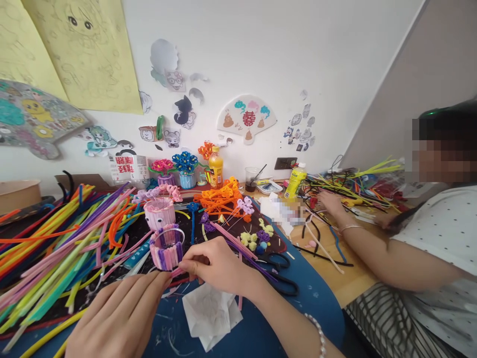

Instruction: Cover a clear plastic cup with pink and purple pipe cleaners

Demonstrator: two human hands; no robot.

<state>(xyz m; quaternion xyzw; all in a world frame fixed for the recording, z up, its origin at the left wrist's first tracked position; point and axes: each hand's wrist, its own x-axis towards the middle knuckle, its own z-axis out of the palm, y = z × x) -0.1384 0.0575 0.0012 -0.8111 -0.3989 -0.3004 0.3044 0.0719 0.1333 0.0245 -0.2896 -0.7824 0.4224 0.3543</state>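
Note:
My right hand (214,261) pinches a short pink pipe cleaner (176,272) between thumb and fingertips. The fingers of my left hand (121,311) are pressed together, with their tips at the other end of that pink piece; its thumb is hidden underneath. Just beyond the fingertips stands a ring-shaped cup (167,257) of pink and purple pipe cleaner pieces, a clear hoop at its top. Behind it is a pink pipe cleaner pot (160,214) with googly eyes.
Loose pipe cleaners (55,248) pile up on the left. Black-handled scissors (278,261) lie beside my right forearm, and crumpled white paper (210,313) below my wrist. Bottles (216,171) and pipe cleaner flowers (185,163) line the wall. A co-worker (428,238) sits at right, handling pipe cleaners.

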